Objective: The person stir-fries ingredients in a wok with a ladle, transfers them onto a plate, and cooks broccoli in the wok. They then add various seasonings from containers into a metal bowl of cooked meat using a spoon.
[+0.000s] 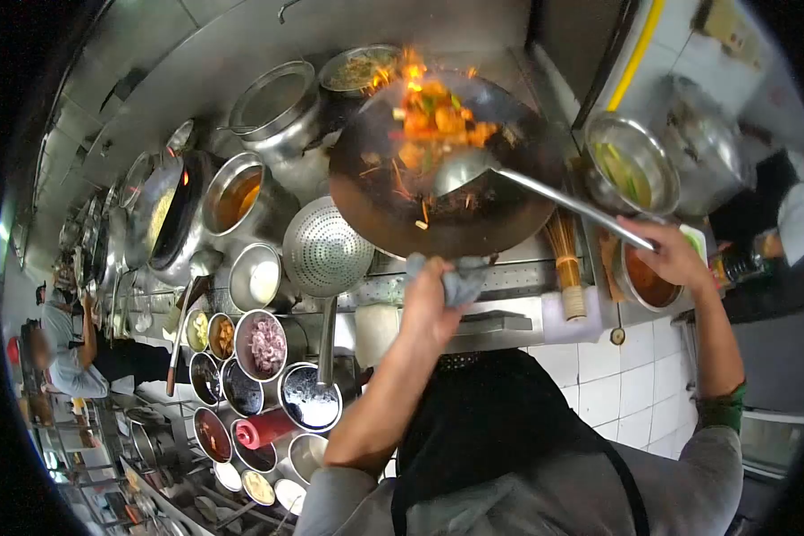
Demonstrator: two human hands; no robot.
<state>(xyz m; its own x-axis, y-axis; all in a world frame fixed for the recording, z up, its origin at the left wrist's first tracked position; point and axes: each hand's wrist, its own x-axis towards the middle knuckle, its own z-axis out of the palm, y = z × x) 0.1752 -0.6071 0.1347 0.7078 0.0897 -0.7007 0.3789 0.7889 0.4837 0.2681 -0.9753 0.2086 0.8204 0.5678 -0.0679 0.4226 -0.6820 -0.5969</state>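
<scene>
A large dark wok (pixel 371 210) sits on the stove, its near rim dipped toward me. My left hand (pixel 427 304) is closed on a folded grey cloth (pixel 463 281) at that rim; any wok handle under it is hidden. In my right hand (pixel 670 255) is the long handle of a metal ladle (pixel 554 192), gripped near its end. The ladle's bowl hangs over the wok, beside tossed orange and green food pieces (pixel 438 125) that are blurred in the air or against the far wall. Flames (pixel 411 67) rise behind the food.
A perforated strainer (pixel 329 248) lies left of the wok near pots of sauce (pixel 235 205). Bowls of ingredients, including chopped purplish pieces (pixel 268 347), crowd the lower left. To the right are a bamboo brush (pixel 566 268) and steel bowls (pixel 634 165). Another person (pixel 71 348) stands far left.
</scene>
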